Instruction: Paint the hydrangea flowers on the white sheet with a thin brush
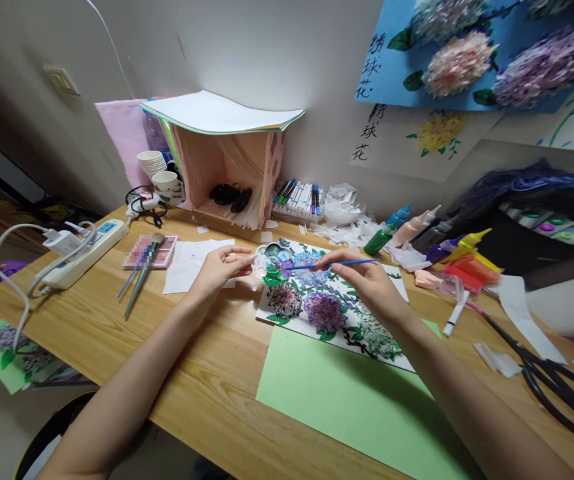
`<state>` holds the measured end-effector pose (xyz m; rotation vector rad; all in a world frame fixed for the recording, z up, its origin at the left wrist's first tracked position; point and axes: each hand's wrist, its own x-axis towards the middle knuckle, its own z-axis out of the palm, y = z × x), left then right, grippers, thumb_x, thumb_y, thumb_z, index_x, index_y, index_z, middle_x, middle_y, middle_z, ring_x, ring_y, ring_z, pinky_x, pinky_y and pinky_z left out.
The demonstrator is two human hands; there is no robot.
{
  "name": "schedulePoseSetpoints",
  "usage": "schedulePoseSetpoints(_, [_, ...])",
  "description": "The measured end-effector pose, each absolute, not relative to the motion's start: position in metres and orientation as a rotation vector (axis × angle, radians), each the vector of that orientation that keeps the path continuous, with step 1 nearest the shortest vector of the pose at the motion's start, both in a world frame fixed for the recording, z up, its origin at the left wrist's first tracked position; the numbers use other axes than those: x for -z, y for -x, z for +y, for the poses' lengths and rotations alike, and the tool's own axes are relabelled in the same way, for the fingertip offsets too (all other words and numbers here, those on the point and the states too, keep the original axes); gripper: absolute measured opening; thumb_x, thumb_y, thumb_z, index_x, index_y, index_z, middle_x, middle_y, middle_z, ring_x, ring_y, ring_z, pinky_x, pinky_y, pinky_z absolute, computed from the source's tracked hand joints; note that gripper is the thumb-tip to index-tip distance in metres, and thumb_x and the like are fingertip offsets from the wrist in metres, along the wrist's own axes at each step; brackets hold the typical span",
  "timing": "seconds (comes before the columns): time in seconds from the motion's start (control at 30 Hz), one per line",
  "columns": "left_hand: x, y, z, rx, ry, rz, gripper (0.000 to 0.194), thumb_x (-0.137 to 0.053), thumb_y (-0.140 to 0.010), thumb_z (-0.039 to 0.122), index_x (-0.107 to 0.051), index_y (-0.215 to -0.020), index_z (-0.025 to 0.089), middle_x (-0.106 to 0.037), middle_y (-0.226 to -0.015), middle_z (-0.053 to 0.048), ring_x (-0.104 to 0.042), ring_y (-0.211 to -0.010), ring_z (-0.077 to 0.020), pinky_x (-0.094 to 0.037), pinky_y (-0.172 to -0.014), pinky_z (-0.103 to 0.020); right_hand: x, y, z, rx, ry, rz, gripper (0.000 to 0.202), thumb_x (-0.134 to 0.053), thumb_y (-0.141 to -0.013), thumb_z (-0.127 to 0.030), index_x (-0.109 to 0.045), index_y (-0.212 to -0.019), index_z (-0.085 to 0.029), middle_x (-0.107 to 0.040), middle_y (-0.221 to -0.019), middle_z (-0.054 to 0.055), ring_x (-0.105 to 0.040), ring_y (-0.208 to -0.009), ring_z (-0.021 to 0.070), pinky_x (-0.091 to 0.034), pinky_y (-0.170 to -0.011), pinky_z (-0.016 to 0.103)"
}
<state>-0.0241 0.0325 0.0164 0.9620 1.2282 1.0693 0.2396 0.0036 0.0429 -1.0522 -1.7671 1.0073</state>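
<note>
My left hand [225,268] pinches the near left edge of a small round paint palette [259,261], whose wells are stained green, purple and blue. Between the fingers of my right hand [354,272] is a slim blue paintbrush [303,267]. Its tip reaches into the palette, over the green and purple paint. Under both lies a white sheet with a flower picture [325,312], showing blue, purple, pinkish-black and green-white blossoms with green leaves. The palette and my right hand cover part of it. A light green sheet [327,407] sits beneath its near edge.
Scissors [541,367], a white marker [455,313] and paint bottles [384,233] lie to the right. Left are another brush [143,277], white paper [191,260] and a power strip [87,253] with cables. A pink box [227,167] stands behind, beside pens [299,195].
</note>
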Motion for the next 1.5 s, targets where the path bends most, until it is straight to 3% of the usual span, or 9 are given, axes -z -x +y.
schedulePoseSetpoints(0.3, [-0.01,0.035,0.043,-1.184,-0.934,1.295,0.044,-0.086,-0.051,0.028,-0.067,-0.086,0.009,-0.071,-0.064,-0.004,-0.066,-0.059,-0.0113,-0.055,-0.067,-0.022,-0.039,-0.244,0.008,-1.137,0.999,-1.464,0.013,-0.055,-0.085,-0.028,-0.068,-0.085,-0.025,-0.066,-0.088,0.0,-0.06,-0.087,0.0157,-0.044,-0.082,0.03])
schedulePoseSetpoints(0.47, [0.011,0.043,0.061,-1.32,-0.848,1.395,0.024,-0.077,-0.065,0.014,-0.063,-0.083,0.008,-0.069,-0.06,-0.002,-0.065,-0.055,-0.0099,-0.055,-0.064,-0.021,-0.043,-0.241,0.004,-1.136,0.988,-1.476,0.013,-0.056,-0.085,-0.032,-0.067,-0.088,-0.025,-0.065,-0.091,0.001,-0.059,-0.09,0.0175,-0.043,-0.083,0.03])
schedulePoseSetpoints(0.63, [0.028,0.041,0.068,-1.325,-0.873,1.479,0.017,-0.07,-0.073,0.009,-0.059,-0.087,0.008,-0.066,-0.056,-0.002,-0.064,-0.05,-0.0099,-0.055,-0.058,-0.021,-0.046,-0.236,0.003,-1.1,1.01,-1.521,0.016,-0.056,-0.085,-0.036,-0.067,-0.087,-0.024,-0.065,-0.091,0.002,-0.059,-0.091,0.0189,-0.043,-0.082,0.03])
schedulePoseSetpoints(0.8, [0.021,0.049,0.069,-1.218,-0.998,1.553,0.01,-0.059,-0.083,0.015,-0.06,-0.092,0.009,-0.07,-0.066,-0.007,-0.069,-0.059,-0.014,-0.056,-0.06,-0.026,-0.056,-0.213,0.016,-1.044,0.961,-1.616,0.021,-0.051,-0.089,-0.037,-0.067,-0.09,-0.024,-0.067,-0.094,0.003,-0.059,-0.092,0.0191,-0.043,-0.084,0.03])
schedulePoseSetpoints(0.9, [0.007,0.079,0.062,-1.197,-1.108,1.69,0.017,-0.047,-0.09,0.018,-0.062,-0.092,0.011,-0.071,-0.079,-0.009,-0.069,-0.065,-0.0141,-0.055,-0.06,-0.026,-0.064,-0.18,0.026,-0.958,0.922,-1.809,0.031,-0.04,-0.093,-0.038,-0.068,-0.093,-0.023,-0.068,-0.098,0.004,-0.059,-0.094,0.0191,-0.044,-0.084,0.031])
schedulePoseSetpoints(1.0, [-0.002,0.116,0.048,-1.155,-1.27,1.866,0.015,-0.051,-0.086,0.019,-0.065,-0.085,0.012,-0.071,-0.084,-0.01,-0.068,-0.07,-0.0168,-0.054,-0.064,-0.028,-0.06,-0.14,0.04,-0.823,0.897,-2.072,0.031,-0.04,-0.094,-0.036,-0.067,-0.1,-0.023,-0.067,-0.102,0.006,-0.058,-0.098,0.0199,-0.044,-0.088,0.034])
schedulePoseSetpoints(1.1, [0.002,0.139,0.034,-1.046,-1.456,2.011,0.008,-0.067,-0.072,0.016,-0.068,-0.079,0.013,-0.071,-0.083,-0.01,-0.067,-0.079,-0.0216,-0.051,-0.077,-0.034,-0.043,-0.102,0.057,-0.64,0.816,-2.291,0.027,-0.042,-0.091,-0.028,-0.067,-0.101,-0.021,-0.068,-0.1,0.008,-0.058,-0.096,0.0217,-0.046,-0.086,0.037])
schedulePoseSetpoints(1.2, [0.013,0.144,0.028,-0.906,-1.608,2.076,0.023,-0.075,-0.062,0.013,-0.071,-0.085,0.012,-0.07,-0.083,-0.01,-0.065,-0.08,-0.0235,-0.048,-0.08,-0.035,-0.022,-0.077,0.071,-0.602,0.717,-2.424,0.026,-0.044,-0.089,-0.021,-0.066,-0.102,-0.019,-0.069,-0.099,0.01,-0.058,-0.096,0.022,-0.047,-0.086,0.038])
schedulePoseSetpoints(1.5, [0.021,0.141,0.031,-0.657,-1.815,2.117,0.032,-0.073,-0.068,0.015,-0.069,-0.099,0.012,-0.065,-0.091,-0.009,-0.06,-0.087,-0.0209,-0.045,-0.082,-0.031,-0.017,-0.069,0.088,-0.825,0.974,-2.394,0.028,-0.044,-0.082,-0.018,-0.069,-0.094,-0.02,-0.069,-0.096,0.006,-0.059,-0.092,0.0205,-0.046,-0.081,0.034])
